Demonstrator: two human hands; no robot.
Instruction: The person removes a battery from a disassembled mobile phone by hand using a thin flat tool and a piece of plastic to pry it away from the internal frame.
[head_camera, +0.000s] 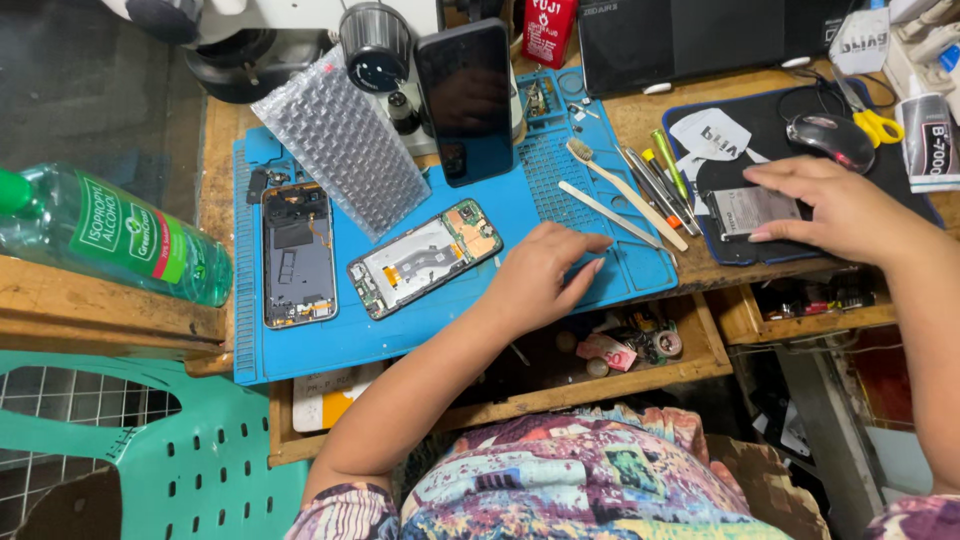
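Observation:
My left hand (545, 272) rests palm down on the blue work mat (300, 345), fingers loosely curled, holding nothing that I can see. Just left of it lies an opened phone frame with bare circuit boards (425, 257). A second opened phone body (297, 255) lies further left. My right hand (835, 208) presses flat on a thin grey phone battery (752, 211) on the black mouse pad (775, 125). A phone with a dark screen (466, 100) leans upright at the back of the mat.
A sheet of bubble wrap (340, 140) lies on the mat. A toothbrush (625, 190), a spudger (610, 213) and several thin tools lie at its right edge. A mouse (830, 140), yellow scissors (872, 122), a green alcohol bottle (110, 235) and an open drawer (620, 350) surround the hands.

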